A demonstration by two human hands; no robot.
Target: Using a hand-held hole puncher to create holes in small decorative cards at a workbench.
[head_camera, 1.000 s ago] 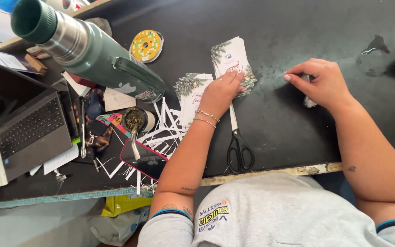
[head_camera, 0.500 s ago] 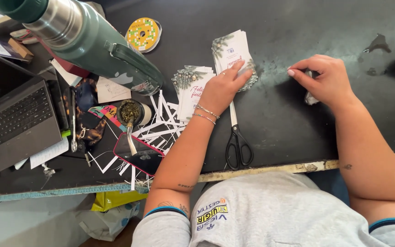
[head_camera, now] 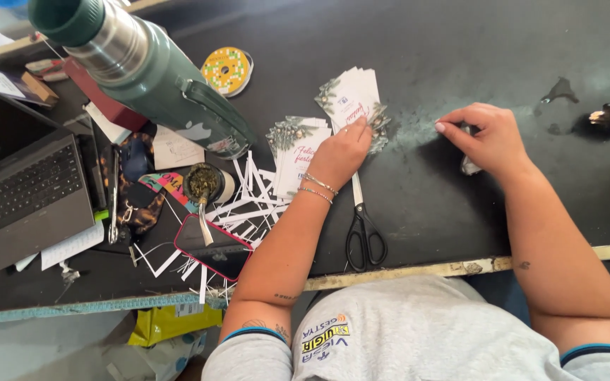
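- Cards (head_camera: 351,95), white with green sprigs at the corners, lie in a fanned stack on the black table (head_camera: 460,42), just above the scissors (head_camera: 363,226).
- Left hand (head_camera: 344,152) has slid up off the lower stack (head_camera: 294,144) since a second ago and now rests curled on the near edge of the cards, fingertips pressing them down; so the top stack is the one now under the hand.
- Right hand (head_camera: 485,134) has barely shifted: to the right of the cards, well apart, fingers bent and pinching something small and pale against the table. I can't tell what it is.
- Scissors lie untouched, blades pointing up toward the cards, under the left wrist.
- Left of the cards: white paper strips (head_camera: 248,204), a red phone (head_camera: 213,247), a green flask (head_camera: 142,67).
- A round yellow disc (head_camera: 226,70) with a dotted pattern lies up-left of the cards.
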